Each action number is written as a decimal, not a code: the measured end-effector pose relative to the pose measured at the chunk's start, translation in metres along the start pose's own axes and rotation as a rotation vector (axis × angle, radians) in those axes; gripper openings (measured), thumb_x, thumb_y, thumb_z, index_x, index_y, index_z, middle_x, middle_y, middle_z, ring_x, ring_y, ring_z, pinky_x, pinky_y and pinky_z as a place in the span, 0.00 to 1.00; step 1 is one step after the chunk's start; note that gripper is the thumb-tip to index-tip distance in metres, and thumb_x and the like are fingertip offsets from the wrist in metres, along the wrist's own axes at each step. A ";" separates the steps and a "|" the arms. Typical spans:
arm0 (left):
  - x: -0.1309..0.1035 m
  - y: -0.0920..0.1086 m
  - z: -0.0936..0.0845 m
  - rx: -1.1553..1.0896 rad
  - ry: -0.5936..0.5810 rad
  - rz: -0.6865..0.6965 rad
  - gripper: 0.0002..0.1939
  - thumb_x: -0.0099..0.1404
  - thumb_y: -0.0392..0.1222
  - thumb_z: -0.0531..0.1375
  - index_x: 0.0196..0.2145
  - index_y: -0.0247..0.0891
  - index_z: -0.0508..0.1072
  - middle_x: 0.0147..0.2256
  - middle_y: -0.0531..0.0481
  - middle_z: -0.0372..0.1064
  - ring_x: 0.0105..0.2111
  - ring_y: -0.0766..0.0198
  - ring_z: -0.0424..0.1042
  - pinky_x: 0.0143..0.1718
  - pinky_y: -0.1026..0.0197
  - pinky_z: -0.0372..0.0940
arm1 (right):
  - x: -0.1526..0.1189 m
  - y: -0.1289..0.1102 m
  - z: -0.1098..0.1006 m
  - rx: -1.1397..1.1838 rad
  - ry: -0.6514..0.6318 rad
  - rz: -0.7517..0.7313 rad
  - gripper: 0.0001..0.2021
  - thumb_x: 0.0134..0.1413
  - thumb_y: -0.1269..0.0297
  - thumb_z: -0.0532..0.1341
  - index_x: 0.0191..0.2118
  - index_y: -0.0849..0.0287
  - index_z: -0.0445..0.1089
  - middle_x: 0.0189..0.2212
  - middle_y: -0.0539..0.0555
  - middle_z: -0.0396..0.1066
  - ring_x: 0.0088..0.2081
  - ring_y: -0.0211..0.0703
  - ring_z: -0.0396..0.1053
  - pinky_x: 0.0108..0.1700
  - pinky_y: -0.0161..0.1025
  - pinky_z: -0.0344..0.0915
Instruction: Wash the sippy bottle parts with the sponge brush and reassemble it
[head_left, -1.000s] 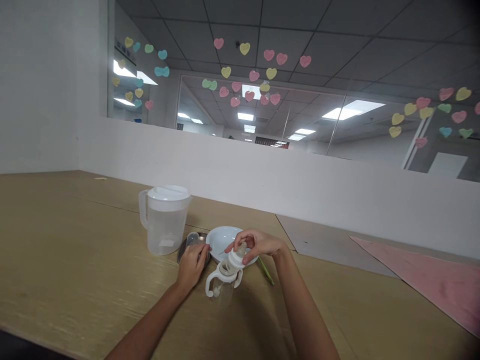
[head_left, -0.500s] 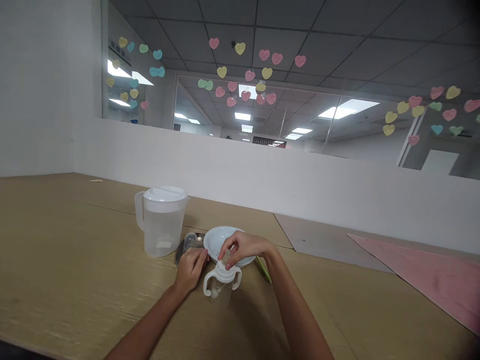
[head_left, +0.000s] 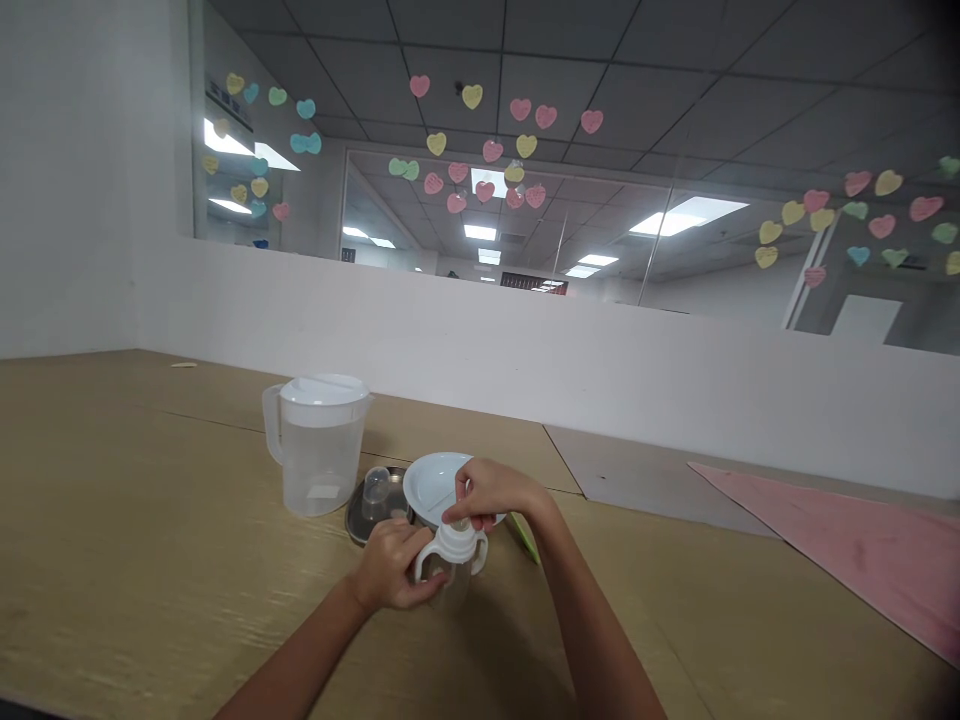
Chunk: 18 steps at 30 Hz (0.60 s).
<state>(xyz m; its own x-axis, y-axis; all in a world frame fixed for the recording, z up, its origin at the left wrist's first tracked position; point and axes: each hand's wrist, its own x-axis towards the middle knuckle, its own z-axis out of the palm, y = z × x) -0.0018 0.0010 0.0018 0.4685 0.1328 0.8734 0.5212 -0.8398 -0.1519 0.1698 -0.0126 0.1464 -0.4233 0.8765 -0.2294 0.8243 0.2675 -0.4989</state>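
A clear baby bottle (head_left: 453,592) with a white collar and two side handles stands upright on the table. My left hand (head_left: 394,567) is closed on its left handle, the thumb reaching across the bottle's front. Over the top, my right hand (head_left: 487,494) pinches the clear nipple (head_left: 459,524), which its fingers partly hide. Just behind lies a white plate (head_left: 429,482), partly covered by my right hand. Left of the plate, a small clear cap (head_left: 376,488) sits on a dark metal tray (head_left: 360,523).
A lidded clear pitcher (head_left: 321,450) stands at the back left. Something thin and green (head_left: 523,538) lies right of the plate. A pink sheet (head_left: 840,540) covers the table's right side. Behind runs a white wall (head_left: 480,350) under windows with heart-shaped notes.
My left hand has moved right from beside the tray and taken hold of the bottle's left handle. My right hand stays at the nipple, its fingers slightly shifted.
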 end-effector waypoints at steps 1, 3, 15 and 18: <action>0.000 0.000 0.000 0.003 -0.003 0.002 0.14 0.57 0.51 0.53 0.26 0.37 0.64 0.17 0.52 0.62 0.18 0.64 0.61 0.23 0.62 0.50 | -0.001 -0.001 0.001 -0.014 0.020 0.032 0.15 0.39 0.54 0.62 0.23 0.63 0.64 0.17 0.50 0.66 0.18 0.35 0.64 0.20 0.30 0.59; 0.000 0.000 0.001 -0.006 -0.015 0.008 0.13 0.57 0.51 0.53 0.26 0.37 0.64 0.17 0.52 0.62 0.18 0.64 0.61 0.22 0.61 0.50 | -0.003 -0.006 0.003 -0.070 0.070 0.071 0.19 0.40 0.49 0.61 0.19 0.62 0.62 0.15 0.51 0.65 0.16 0.36 0.62 0.20 0.31 0.59; -0.002 -0.002 0.001 -0.012 -0.062 -0.057 0.13 0.58 0.50 0.53 0.27 0.37 0.67 0.16 0.52 0.63 0.17 0.63 0.62 0.20 0.62 0.51 | -0.009 -0.009 0.002 -0.335 0.146 -0.122 0.35 0.31 0.51 0.66 0.51 0.55 0.63 0.39 0.53 0.69 0.35 0.42 0.67 0.31 0.32 0.60; -0.001 0.000 0.001 -0.017 -0.067 -0.045 0.11 0.57 0.48 0.53 0.27 0.37 0.67 0.16 0.53 0.63 0.17 0.64 0.62 0.20 0.62 0.50 | -0.006 -0.015 0.010 -0.371 0.154 -0.028 0.32 0.37 0.54 0.62 0.52 0.59 0.62 0.39 0.55 0.69 0.31 0.42 0.68 0.28 0.33 0.60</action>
<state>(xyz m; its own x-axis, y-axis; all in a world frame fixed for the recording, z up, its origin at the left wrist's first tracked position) -0.0018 0.0017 0.0001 0.4921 0.2054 0.8459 0.5309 -0.8410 -0.1046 0.1563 -0.0261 0.1472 -0.4092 0.9091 -0.0779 0.9051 0.3935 -0.1613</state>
